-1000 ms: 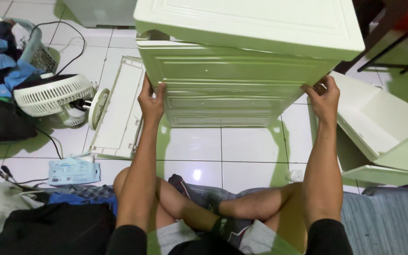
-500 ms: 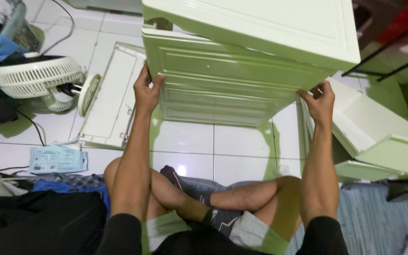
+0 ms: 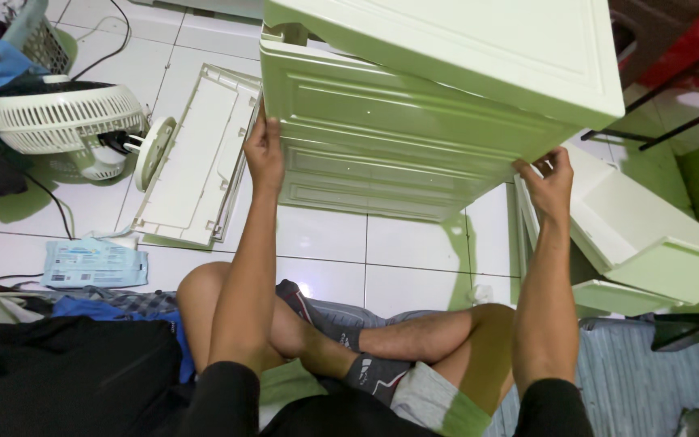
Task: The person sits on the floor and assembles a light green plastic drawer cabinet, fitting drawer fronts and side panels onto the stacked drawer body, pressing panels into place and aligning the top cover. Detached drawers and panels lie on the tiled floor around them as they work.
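Note:
A pale green plastic drawer cabinet [image 3: 414,121] stands on the white tiled floor in front of my crossed legs. My left hand [image 3: 264,152] grips its left side edge. My right hand [image 3: 548,180] holds its right side edge, fingers curled around the panel. The cabinet's ribbed panel faces me and its flat top [image 3: 479,40] tilts toward the camera.
A flat plastic panel [image 3: 196,154] lies on the floor to the left, beside a white fan [image 3: 66,121]. Loose drawers [image 3: 649,235] lie at the right. A pale blue packet [image 3: 95,263], dark clothes [image 3: 58,372] and a laundry basket [image 3: 38,36] sit at the left.
The view has shifted so the cabinet sits further right and closer. Both hands keep their hold on its sides and have slid slightly lower along the edges.

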A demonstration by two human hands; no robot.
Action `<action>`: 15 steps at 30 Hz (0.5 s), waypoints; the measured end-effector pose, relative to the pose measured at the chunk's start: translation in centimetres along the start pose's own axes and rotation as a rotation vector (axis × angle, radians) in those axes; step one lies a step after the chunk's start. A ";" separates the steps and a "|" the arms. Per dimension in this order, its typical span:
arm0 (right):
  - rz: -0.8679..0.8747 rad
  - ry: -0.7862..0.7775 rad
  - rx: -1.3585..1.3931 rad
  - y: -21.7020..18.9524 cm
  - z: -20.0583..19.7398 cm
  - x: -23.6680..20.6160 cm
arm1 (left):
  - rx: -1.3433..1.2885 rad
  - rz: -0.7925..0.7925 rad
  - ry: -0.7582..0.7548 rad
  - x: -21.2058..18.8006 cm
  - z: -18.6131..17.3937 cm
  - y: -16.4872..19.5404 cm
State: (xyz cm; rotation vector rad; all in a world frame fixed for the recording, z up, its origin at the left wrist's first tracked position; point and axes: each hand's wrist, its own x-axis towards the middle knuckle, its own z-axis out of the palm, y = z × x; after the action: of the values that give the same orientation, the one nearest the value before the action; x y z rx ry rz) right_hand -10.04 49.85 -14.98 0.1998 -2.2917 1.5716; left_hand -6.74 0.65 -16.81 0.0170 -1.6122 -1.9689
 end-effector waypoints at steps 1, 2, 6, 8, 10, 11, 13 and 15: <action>0.010 0.011 0.006 0.0 0.1 -0.1 | -0.002 0.004 0.018 0.0 0.1 -0.3; 0.021 0.022 0.014 0.1 0.1 -0.1 | -0.001 0.009 0.036 0.1 0.2 -0.5; 0.065 0.031 0.056 0.3 0.5 -0.3 | -0.012 0.109 0.037 0.1 -0.1 -0.9; 0.058 0.034 0.077 0.4 0.6 -0.4 | -0.021 0.135 0.027 0.1 -0.3 -1.1; 0.063 0.039 0.062 0.4 0.7 -0.2 | 0.008 0.154 0.037 0.0 -0.3 -1.1; 0.071 0.040 0.055 0.1 0.9 -0.3 | 0.045 0.148 0.052 -0.2 -0.2 -1.1; 0.050 0.031 -0.068 -0.9 1.6 -0.7 | 0.122 0.137 0.086 -0.6 0.2 -1.2; -0.116 0.202 -0.275 -2.9 3.0 -0.6 | 0.196 0.155 0.133 -0.9 0.7 -1.5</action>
State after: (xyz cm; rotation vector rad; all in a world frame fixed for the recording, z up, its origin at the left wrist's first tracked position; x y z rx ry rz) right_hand -9.17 45.94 -13.59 0.0967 -2.2610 1.1495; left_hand -6.92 1.84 -18.27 0.0952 -1.6602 -1.6538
